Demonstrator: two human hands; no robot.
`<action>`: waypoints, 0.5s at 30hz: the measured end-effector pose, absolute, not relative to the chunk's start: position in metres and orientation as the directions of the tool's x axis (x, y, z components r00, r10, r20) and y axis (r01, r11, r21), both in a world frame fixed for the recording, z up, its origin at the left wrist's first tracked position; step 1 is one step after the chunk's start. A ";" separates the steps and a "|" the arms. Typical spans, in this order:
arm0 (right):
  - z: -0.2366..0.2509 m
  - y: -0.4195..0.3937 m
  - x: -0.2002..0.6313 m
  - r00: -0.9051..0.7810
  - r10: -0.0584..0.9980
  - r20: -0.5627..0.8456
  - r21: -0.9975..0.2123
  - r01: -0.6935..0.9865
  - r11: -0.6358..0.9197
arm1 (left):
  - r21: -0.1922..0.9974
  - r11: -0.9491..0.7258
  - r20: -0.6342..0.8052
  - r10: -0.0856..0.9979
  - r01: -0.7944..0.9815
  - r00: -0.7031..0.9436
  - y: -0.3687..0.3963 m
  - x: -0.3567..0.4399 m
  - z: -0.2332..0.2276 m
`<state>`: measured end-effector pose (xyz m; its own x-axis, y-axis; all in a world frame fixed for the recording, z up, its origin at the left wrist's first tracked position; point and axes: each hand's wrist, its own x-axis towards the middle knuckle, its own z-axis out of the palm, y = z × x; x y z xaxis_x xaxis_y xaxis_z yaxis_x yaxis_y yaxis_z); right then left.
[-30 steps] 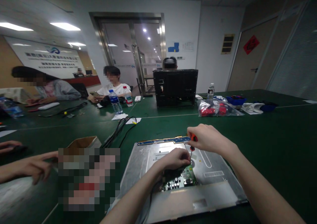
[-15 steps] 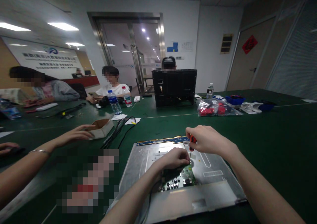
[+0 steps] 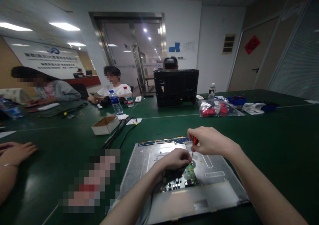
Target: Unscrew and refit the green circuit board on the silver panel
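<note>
A red-and-black screwdriver (image 3: 195,141) stands nearly upright in my right hand (image 3: 213,140), whose fingers are closed round its handle. The screwdriver's tip points down at the upper edge of a green circuit board (image 3: 190,177). My left hand (image 3: 175,159) is closed in a pinch beside the tip; what its fingers grip is hidden. Under both hands lies a silvery metal display panel (image 3: 216,167), with a narrow blue circuit strip (image 3: 161,142) along its far edge. The left hand and forearm cover part of the green board.
A small open cardboard box (image 3: 106,125) stands left of the panel, near black cables (image 3: 117,130). Another person's hands (image 3: 18,153) rest at the left. Farther back are water bottles (image 3: 115,102), a black monitor casing (image 3: 176,88) and a plastic bag with red items (image 3: 219,109).
The other person's hand has drawn back left from the cardboard box, which now sits slightly farther right. My hands keep nearly the same places, the screwdriver still at the board.
</note>
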<state>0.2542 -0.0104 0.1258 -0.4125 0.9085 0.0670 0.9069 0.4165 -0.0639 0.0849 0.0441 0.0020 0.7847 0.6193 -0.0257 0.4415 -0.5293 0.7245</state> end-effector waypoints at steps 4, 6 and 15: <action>0.125 -0.010 0.252 -0.410 0.909 0.072 -0.061 0.908 0.414 | 0.714 -0.531 -0.030 0.629 0.457 0.777 0.044 0.086 0.002; 0.125 -0.009 0.250 -0.396 0.914 0.085 -0.047 0.915 0.401 | 0.710 -0.533 -0.033 0.628 0.461 0.777 0.044 0.086 0.003; 0.127 -0.008 0.246 -0.366 0.922 0.125 0.001 0.930 0.369 | 0.719 -0.541 -0.019 0.612 0.437 0.790 0.043 0.086 0.004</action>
